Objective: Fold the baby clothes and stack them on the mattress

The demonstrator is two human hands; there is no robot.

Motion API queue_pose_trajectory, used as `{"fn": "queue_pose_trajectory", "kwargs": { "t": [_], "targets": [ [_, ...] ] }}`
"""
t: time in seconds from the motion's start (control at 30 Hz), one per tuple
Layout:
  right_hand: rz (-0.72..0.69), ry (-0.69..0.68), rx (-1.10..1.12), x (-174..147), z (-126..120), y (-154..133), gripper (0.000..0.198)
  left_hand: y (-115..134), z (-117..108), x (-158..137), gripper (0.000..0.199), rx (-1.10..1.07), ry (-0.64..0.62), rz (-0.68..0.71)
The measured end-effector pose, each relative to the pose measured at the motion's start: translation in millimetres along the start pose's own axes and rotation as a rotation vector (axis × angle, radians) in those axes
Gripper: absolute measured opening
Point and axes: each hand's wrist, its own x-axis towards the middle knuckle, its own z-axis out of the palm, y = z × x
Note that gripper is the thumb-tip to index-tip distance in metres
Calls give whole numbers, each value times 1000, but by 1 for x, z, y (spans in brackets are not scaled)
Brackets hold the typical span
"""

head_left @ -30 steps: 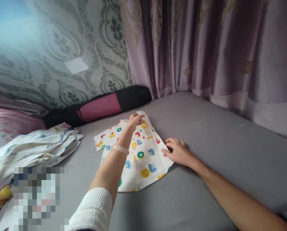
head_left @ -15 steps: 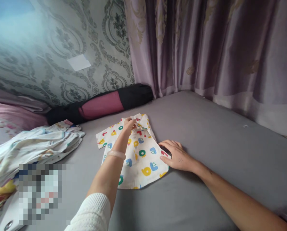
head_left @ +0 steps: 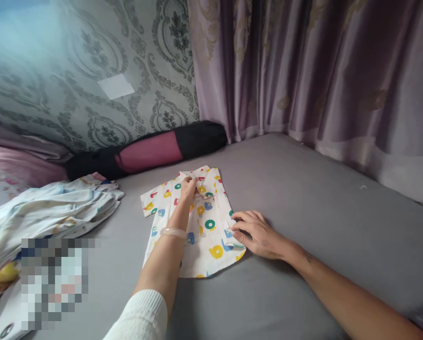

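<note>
A small white short-sleeved shirt (head_left: 198, 245) with colourful letter prints lies spread on the grey bed sheet, its collar away from me. My left hand (head_left: 189, 185) reaches over it and is closed on the fabric just below the collar; its fingertips are partly hidden. At the shirt's right side, my right hand (head_left: 257, 234) grips the side edge between thumb and fingers. That edge is turned inward over the front, and the right sleeve does not show. A pale bangle (head_left: 173, 233) circles my left wrist.
Rumpled light-coloured clothes (head_left: 63, 203) are heaped on the left, with a white object (head_left: 11, 311), partly pixelated, in front. A long black and dark-pink bag (head_left: 151, 153) lies along the patterned wall. Purple curtains (head_left: 268, 71) hang behind the grey bed (head_left: 321, 198).
My right hand has shifted slightly left, turning the shirt's right edge inward over the front. My left hand stays near the collar, and the view has moved a little.
</note>
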Motion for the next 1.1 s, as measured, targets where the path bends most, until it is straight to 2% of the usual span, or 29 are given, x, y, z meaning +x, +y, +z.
{"fn": "queue_pose_trajectory", "kwargs": {
  "t": [0.13, 0.27, 0.37, 0.47, 0.7, 0.97, 1.1],
  "targets": [
    [14, 32, -77, 6, 8, 4, 36, -11, 2, -3, 40, 4, 61, 96],
    [38, -17, -183, 20, 16, 14, 45, -25, 2, -1, 35, -65, 34, 243],
    [43, -74, -241, 38, 20, 24, 51, -32, 4, 5, 32, -92, -7, 290],
    [51, -94, -280, 62, 22, 33, 54, -37, 6, 10, 31, -76, 11, 323],
    [141, -54, -327, 122, 30, 48, 56, -38, 8, 11, 28, 71, 79, 375],
    [261, -43, -378, 181, 28, 63, 55, -35, 4, 8, 26, 41, 68, 361],
    [307, -13, -416, 202, 26, 75, 53, -36, 5, 11, 29, 12, 18, 323]
  ]
}}
